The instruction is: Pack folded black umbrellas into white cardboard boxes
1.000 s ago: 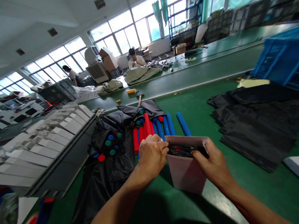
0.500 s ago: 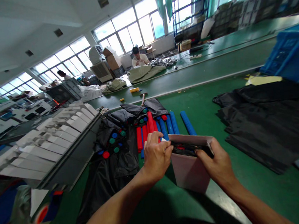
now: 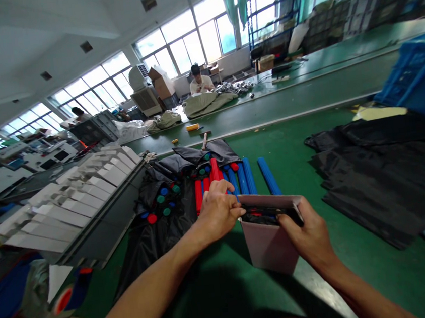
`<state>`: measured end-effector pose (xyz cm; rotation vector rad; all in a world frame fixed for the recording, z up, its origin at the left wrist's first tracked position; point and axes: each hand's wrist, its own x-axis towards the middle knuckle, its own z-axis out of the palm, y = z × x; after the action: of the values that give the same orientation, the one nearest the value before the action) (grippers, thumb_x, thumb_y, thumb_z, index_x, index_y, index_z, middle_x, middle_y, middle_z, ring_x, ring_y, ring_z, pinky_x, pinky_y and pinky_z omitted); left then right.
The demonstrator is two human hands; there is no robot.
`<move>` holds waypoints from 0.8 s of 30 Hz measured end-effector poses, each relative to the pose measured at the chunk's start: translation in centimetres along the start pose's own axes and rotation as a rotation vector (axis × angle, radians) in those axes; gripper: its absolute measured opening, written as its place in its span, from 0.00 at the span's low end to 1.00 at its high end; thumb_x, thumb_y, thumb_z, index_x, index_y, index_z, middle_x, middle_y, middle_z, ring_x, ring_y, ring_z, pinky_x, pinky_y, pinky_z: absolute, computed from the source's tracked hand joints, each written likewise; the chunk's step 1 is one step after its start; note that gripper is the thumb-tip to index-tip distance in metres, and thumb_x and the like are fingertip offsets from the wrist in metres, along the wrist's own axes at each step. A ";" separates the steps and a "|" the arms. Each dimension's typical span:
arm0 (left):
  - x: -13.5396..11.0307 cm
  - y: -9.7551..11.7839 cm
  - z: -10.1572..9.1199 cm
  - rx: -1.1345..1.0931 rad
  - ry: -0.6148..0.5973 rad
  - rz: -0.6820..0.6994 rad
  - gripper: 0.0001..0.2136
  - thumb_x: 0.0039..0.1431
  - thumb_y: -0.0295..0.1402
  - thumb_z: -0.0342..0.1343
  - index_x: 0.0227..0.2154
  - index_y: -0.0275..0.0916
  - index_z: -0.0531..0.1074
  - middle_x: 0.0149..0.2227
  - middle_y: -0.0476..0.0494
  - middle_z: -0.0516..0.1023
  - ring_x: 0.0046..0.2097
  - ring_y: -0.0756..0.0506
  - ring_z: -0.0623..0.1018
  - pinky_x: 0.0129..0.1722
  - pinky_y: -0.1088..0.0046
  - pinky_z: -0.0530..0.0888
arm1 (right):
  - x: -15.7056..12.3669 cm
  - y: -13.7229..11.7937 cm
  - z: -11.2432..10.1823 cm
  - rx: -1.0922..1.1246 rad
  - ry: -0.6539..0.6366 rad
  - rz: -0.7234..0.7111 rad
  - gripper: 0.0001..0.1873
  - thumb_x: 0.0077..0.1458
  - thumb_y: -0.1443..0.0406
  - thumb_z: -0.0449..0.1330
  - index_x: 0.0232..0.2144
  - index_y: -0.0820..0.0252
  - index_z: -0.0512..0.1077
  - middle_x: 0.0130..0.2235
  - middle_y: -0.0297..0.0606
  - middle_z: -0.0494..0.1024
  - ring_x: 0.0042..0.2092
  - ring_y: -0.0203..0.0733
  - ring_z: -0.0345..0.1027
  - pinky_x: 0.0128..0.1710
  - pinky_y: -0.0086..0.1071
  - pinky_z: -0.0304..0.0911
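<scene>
A pale cardboard box stands upright on the green table, its top open. Inside it sits a black bundle with bits of red and blue showing. My right hand grips the box's right side, thumb over the rim and fingers outside. At the upper left corner, my left hand is closed with its fingertips pinching the box edge; part of that grip is hidden. Just beyond the box lie ribbed blue rods and red rods, partly covered by my left hand.
Black pouches holding red, blue and green round-ended rods lie left. A grey crate carries several white boxes. Black fabric pieces and a blue crate are at right. A person sits across the table.
My left hand has shifted slightly left and down along the box's left corner, and the white flap by its fingers no longer shows. My right hand keeps its grip.
</scene>
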<state>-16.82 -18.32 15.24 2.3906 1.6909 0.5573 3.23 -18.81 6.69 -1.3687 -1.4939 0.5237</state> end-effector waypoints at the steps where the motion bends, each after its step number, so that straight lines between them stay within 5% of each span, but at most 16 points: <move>1: 0.1 0.0 0.0 0.001 0.008 0.000 0.07 0.49 0.31 0.65 0.20 0.38 0.74 0.44 0.45 0.72 0.47 0.43 0.69 0.45 0.62 0.70 | 0.0 -0.1 0.0 0.001 0.006 0.000 0.09 0.49 0.58 0.53 0.30 0.57 0.66 0.24 0.31 0.71 0.25 0.39 0.65 0.25 0.30 0.60; 11: -2.7 1.2 3.2 0.029 0.400 0.032 0.08 0.59 0.30 0.54 0.26 0.37 0.74 0.42 0.39 0.72 0.46 0.42 0.69 0.46 0.61 0.70 | -0.3 -0.2 -0.2 0.035 0.087 0.008 0.06 0.47 0.60 0.54 0.27 0.56 0.67 0.21 0.29 0.68 0.22 0.38 0.62 0.23 0.28 0.57; 24: -4.0 1.2 3.3 0.224 0.374 0.282 0.12 0.60 0.36 0.52 0.43 0.33 0.70 0.47 0.33 0.72 0.53 0.37 0.68 0.50 0.56 0.68 | 0.0 -0.2 -0.3 0.060 0.072 0.043 0.06 0.47 0.59 0.54 0.26 0.54 0.66 0.20 0.29 0.69 0.23 0.39 0.61 0.23 0.29 0.57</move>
<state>-15.62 -22.18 11.77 2.8582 1.6281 0.9560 3.38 -18.96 6.96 -1.3617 -1.3825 0.5364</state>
